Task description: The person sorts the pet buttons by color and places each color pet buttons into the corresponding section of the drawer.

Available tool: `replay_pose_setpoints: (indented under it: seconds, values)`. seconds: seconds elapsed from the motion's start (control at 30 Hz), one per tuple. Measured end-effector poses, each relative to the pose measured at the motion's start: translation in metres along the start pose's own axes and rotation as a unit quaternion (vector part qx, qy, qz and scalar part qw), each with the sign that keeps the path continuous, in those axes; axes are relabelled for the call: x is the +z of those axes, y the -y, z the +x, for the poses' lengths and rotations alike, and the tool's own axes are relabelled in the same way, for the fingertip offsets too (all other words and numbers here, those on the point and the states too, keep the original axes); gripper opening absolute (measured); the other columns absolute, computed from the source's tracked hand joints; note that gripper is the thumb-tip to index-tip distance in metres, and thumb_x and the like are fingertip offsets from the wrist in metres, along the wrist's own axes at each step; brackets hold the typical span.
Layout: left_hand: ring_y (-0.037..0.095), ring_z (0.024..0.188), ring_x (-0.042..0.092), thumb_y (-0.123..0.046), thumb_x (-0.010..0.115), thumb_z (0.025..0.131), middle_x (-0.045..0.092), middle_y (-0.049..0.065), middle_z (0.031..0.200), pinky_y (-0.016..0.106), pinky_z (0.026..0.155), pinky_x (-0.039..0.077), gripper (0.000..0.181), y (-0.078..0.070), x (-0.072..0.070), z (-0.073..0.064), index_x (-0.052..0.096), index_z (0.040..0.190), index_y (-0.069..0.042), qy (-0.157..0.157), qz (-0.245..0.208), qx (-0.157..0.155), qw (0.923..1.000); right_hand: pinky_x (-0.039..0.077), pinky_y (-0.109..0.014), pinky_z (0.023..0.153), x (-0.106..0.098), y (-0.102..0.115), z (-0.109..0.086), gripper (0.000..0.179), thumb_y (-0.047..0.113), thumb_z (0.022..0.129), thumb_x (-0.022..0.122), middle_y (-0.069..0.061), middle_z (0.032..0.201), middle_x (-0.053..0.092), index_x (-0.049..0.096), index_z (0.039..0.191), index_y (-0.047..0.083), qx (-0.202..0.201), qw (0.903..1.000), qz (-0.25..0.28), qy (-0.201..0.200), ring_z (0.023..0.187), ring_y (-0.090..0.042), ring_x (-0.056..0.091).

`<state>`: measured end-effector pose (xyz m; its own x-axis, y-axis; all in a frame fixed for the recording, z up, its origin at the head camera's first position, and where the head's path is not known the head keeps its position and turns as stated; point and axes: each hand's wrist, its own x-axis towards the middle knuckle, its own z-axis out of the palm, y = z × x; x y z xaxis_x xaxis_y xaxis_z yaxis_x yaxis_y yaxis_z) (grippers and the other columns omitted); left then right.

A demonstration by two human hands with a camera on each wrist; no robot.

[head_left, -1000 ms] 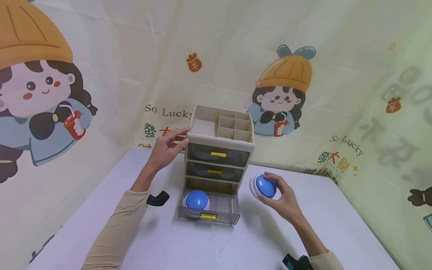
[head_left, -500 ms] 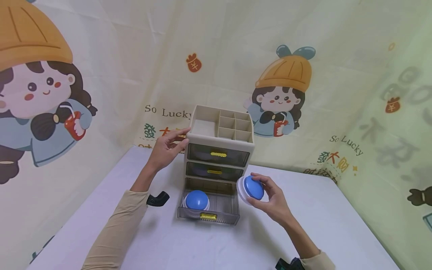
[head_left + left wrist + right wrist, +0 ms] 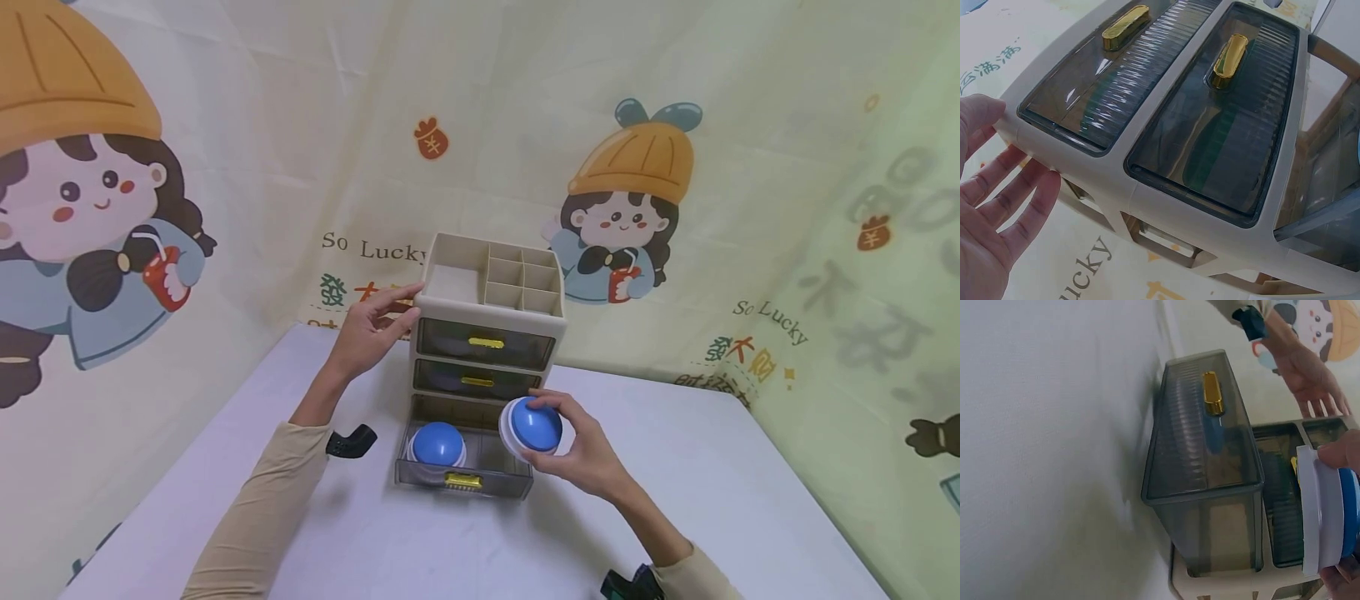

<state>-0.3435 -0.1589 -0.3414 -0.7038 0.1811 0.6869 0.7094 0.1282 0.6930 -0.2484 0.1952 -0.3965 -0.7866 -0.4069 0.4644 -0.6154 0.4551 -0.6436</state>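
Note:
In the head view a cream desktop drawer organizer (image 3: 491,312) stands upright on the table, its bottom drawer (image 3: 495,486) pulled out. A blue dome push button with a white base (image 3: 438,445) lies in that drawer's left part. My right hand (image 3: 588,450) pinches a second blue push button (image 3: 537,424) by its edges, tilted, over the drawer's right part. The right wrist view shows its white base (image 3: 1320,512) side-on. Against the organizer's upper left side rests my left hand (image 3: 997,194), thumb near the front edge and fingers along the side.
The organizer's two upper drawers (image 3: 484,344) are closed, with gold handles. Its top tray (image 3: 457,271) is divided into compartments. A white table (image 3: 360,533) surrounds it, and a printed cartoon cloth (image 3: 495,100) hangs behind. Black devices (image 3: 351,442) sit at both wrists.
My right hand has carried the second push button leftward, from beside the organizer to over the open drawer. The left hand and organizer have stayed put.

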Motion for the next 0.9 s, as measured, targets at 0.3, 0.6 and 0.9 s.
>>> replay_pose_setpoints:
  seconds: [0.3, 0.6, 0.9]
  values:
    - [0.013, 0.110, 0.065, -0.006, 0.067, 0.098, 0.064, 0.012, 0.133, 0.019, 0.084, 0.057, 0.043, 0.000, 0.000, 0.000, 0.062, 0.141, -0.008, 0.001, 0.000, 0.000, 1.0000, 0.049, -0.060, 0.103, 0.012, 0.002, 0.009, 0.062, 0.018, 0.079, 0.089, -0.009, 0.150, 0.052, 0.058, 0.133, 0.022, -0.007, 0.9995, 0.011, 0.030, 0.134, -0.038, 0.052]
    - [0.014, 0.110, 0.065, -0.007, 0.068, 0.098, 0.064, 0.012, 0.133, 0.019, 0.084, 0.057, 0.043, -0.001, 0.001, 0.000, 0.062, 0.141, -0.008, 0.002, 0.001, -0.001, 1.0000, 0.049, -0.057, 0.103, 0.020, -0.003, 0.014, 0.059, 0.020, 0.080, 0.089, -0.010, 0.148, 0.053, 0.059, 0.131, 0.022, -0.017, 0.9981, 0.020, 0.057, 0.131, -0.034, 0.054]
    - [0.011, 0.110, 0.064, -0.007, 0.068, 0.098, 0.065, 0.012, 0.132, 0.019, 0.084, 0.057, 0.043, -0.002, 0.000, 0.000, 0.063, 0.141, -0.008, 0.000, 0.002, 0.000, 1.0000, 0.049, -0.057, 0.104, 0.027, -0.005, 0.020, 0.057, 0.021, 0.079, 0.089, -0.008, 0.147, 0.055, 0.061, 0.129, 0.021, -0.013, 0.9968, 0.024, 0.075, 0.131, -0.032, 0.055]
